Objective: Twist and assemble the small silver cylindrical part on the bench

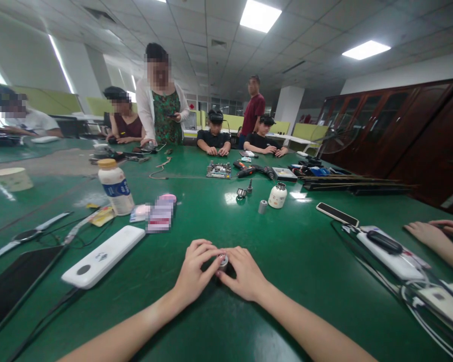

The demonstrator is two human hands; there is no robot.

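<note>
My left hand (197, 270) and my right hand (246, 274) meet at the middle of the green table (287, 291). Between their fingertips they grip a small grey metal cylinder (224, 261), whose lower part is largely hidden by fingers. The left thumb lies across its top rim, and the right fingers close round the other side. Farther off stand a similar small silver cylinder (262, 206) and a cream flask (277, 196) with a drawn face and an open neck. Beside them are a small black ring-like part (241, 193) and a dark upright fitting (249, 186).
At left are a white power bank (103, 256), a black tablet (20, 284), a watch (26, 234) and a capped bottle (115, 188). A phone (337, 214) and cabled devices (392, 251) lie right, near another person's hands (434, 239). A circuit board (218, 170) and power drills (249, 170) sit beyond.
</note>
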